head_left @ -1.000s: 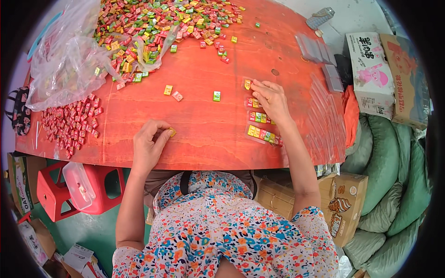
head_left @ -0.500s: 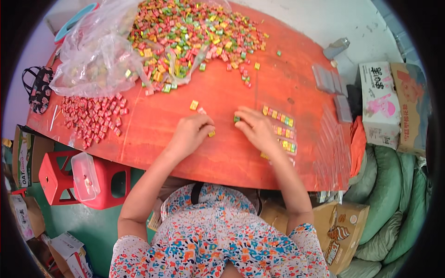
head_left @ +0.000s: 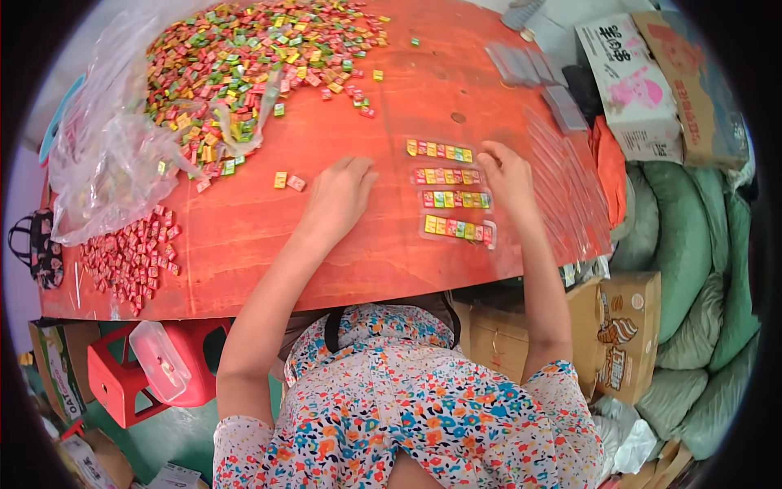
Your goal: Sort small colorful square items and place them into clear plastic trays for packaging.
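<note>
Small wrapped candies in red, yellow, green and orange lie in several narrow clear trays [head_left: 449, 177], set in rows right of centre on the red table. My right hand [head_left: 511, 183] is at the right ends of the upper rows, fingers apart, with nothing visible in it. To the left of the trays, my left hand [head_left: 336, 200] hovers low over the table, back upward. Its fingers are loosely bent and apart, and no candy shows in them. Beside it lie a loose yellow candy [head_left: 280, 179] and a pinkish-red candy [head_left: 296, 183].
A large pile of mixed candies [head_left: 244, 65] spreads over the far left, next to a clear plastic bag [head_left: 114, 163]. Red candies [head_left: 134, 257] are heaped nearer. Clear strips [head_left: 562, 187] and grey plastic boxes [head_left: 564, 108] lie at right. Red stools [head_left: 122, 375] stand below the table's left edge.
The view has shifted, bringing the trays nearer the middle. My right hand has gone from left of the trays to their right ends; the green candy near its fingers no longer shows there.
</note>
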`<state>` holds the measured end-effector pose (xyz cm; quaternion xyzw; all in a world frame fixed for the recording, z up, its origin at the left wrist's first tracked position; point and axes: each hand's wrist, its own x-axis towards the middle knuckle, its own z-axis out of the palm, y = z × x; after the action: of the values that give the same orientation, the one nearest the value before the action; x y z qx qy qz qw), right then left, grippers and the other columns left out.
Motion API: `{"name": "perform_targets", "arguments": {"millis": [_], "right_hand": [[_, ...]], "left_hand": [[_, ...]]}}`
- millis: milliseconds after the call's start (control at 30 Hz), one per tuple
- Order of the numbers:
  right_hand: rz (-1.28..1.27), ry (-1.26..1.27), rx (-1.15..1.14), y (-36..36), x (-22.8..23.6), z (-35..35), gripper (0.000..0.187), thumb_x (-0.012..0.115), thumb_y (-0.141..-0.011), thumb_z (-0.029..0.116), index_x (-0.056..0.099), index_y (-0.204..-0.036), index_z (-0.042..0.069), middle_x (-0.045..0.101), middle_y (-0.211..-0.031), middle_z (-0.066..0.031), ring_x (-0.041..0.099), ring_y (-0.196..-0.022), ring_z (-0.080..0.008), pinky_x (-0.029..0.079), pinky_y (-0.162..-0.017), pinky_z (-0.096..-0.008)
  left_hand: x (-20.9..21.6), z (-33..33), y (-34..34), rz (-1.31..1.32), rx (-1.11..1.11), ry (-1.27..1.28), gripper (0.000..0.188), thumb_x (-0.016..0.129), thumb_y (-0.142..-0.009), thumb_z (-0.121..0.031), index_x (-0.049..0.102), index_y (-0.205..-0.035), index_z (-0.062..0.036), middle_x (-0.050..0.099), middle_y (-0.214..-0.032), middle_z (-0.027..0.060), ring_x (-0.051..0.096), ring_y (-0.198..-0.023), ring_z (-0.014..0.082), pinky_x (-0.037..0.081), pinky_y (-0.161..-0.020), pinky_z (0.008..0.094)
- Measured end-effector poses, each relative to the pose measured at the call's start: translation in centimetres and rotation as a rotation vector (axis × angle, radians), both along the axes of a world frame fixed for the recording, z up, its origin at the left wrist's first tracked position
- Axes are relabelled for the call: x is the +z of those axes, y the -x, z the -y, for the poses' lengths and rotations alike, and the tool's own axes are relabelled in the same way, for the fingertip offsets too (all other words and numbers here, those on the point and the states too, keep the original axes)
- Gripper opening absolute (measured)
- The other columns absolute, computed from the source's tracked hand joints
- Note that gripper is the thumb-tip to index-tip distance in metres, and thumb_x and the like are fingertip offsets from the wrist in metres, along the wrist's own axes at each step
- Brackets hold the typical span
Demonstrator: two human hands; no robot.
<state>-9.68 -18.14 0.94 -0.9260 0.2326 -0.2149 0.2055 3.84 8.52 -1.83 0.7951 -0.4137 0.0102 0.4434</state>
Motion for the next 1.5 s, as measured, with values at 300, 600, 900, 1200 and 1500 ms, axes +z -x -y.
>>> {"name": "perform_targets", "arguments": {"millis": [300, 600, 900, 1200, 1500], "right_hand": [[-0.161, -0.229, 0.016, -2.1, -3.5, 6.0, 0.037, 0.071, -0.084, 0.031, 0.071, -0.11, 0.005, 0.073, -0.1, -0.016, 0.07, -0.096, -0.0301, 0.054, -0.086, -0.0393], [0.109, -0.665, 0.058, -1.5, -2.4, 5.4, 0.034, 0.078, -0.079, 0.012, 0.071, -0.11, 0.0, 0.074, -0.091, -0.0068, 0.069, -0.081, -0.0137, 0.054, -0.072, -0.0274], [-0.11, -0.228, -0.01, 1.4, -2.7, 2.8, 0.047, 0.073, -0.081, 0.036, 0.07, -0.111, -0.001, 0.073, -0.095, -0.0179, 0.07, -0.093, -0.0301, 0.054, -0.082, -0.038], [0.038, -0.485, 0.047, 1.5, -1.8, 2.9, 0.039, 0.076, -0.08, 0.021, 0.069, -0.11, -0.002, 0.073, -0.091, -0.0109, 0.07, -0.08, -0.0165, 0.053, -0.076, -0.0306], [-0.162, -0.218, -0.026, 4.9, -2.5, 0.4, 0.047, 0.072, -0.085, 0.032, 0.066, -0.117, -0.001, 0.071, -0.098, -0.0155, 0.067, -0.083, -0.0237, 0.053, -0.078, -0.0354]], "left_hand": [[-0.4, 10.5, -3.1, -0.045, 0.064, -0.289, 0.024, 0.07, -0.085, -0.017, 0.067, -0.099, 0.0019, 0.07, -0.09, 0.0244, 0.07, -0.086, 0.0373, 0.056, -0.077, 0.0481], [1.3, 8.8, -1.5, -0.624, 0.045, 0.07, 0.031, 0.077, -0.082, -0.011, 0.064, -0.105, 0.0062, 0.072, -0.078, 0.0094, 0.067, -0.061, 0.0112, 0.053, -0.057, 0.0259], [-0.9, 8.1, 0.9, -0.234, 0.07, -0.261, 0.038, 0.074, -0.084, -0.018, 0.063, -0.112, 0.0039, 0.071, -0.079, 0.0147, 0.071, -0.07, 0.0252, 0.055, -0.065, 0.0362], [1.4, 8.1, 1.1, -0.514, 0.03, -0.111, 0.036, 0.074, -0.083, -0.02, 0.066, -0.106, 0.0059, 0.072, -0.085, 0.0181, 0.072, -0.074, 0.0245, 0.056, -0.066, 0.0373], [0.5, 6.9, 3.7, -0.228, -0.015, -0.285, 0.038, 0.071, -0.087, -0.027, 0.066, -0.106, 0.0051, 0.071, -0.088, 0.022, 0.07, -0.086, 0.0351, 0.055, -0.075, 0.0425]]}}
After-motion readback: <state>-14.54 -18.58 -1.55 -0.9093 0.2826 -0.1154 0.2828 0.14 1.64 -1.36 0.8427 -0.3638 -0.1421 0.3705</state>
